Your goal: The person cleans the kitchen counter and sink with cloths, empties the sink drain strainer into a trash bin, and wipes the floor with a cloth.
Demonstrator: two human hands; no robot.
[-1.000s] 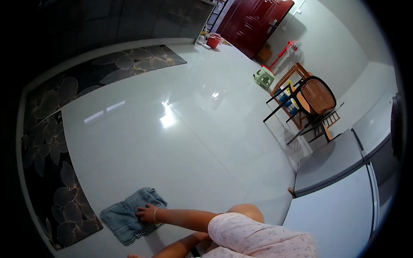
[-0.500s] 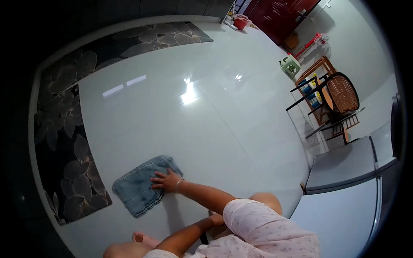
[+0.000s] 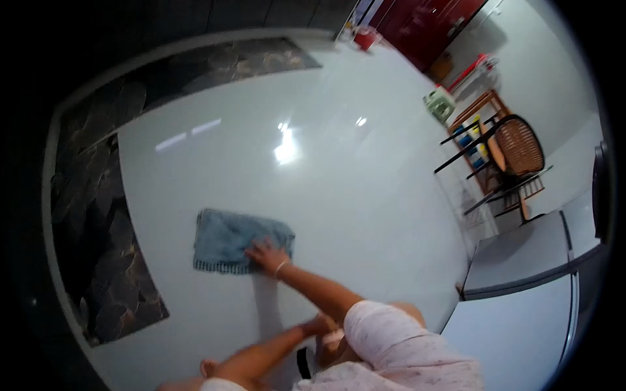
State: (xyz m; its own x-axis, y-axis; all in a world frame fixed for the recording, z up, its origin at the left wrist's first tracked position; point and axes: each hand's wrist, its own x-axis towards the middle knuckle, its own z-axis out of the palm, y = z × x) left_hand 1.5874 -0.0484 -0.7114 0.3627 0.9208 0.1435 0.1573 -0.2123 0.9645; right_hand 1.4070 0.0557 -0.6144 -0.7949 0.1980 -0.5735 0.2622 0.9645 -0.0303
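A folded blue-grey cloth (image 3: 225, 238), denim-like with a checked strip along its near edge, lies flat on the shiny white floor (image 3: 365, 215). My right hand (image 3: 268, 256) presses down on its right part, palm down with the fingers spread and slightly blurred. A thin bracelet circles that wrist. Low in the view, my left hand (image 3: 319, 324) is close to my bent leg, away from the cloth. Its fingers are blurred and partly hidden, so their pose does not show.
Dark flower-patterned mats (image 3: 124, 260) border the floor on the left and far side. To the right stand a chair (image 3: 518, 144), a green stool (image 3: 440, 104) and a large white-grey cabinet-like object (image 3: 508, 326). A red container (image 3: 365, 38) sits near the dark red door (image 3: 417, 26).
My right hand has moved the cloth up and to the right across the floor, and the cloth has turned clockwise. My left hand has shifted slightly up and left.
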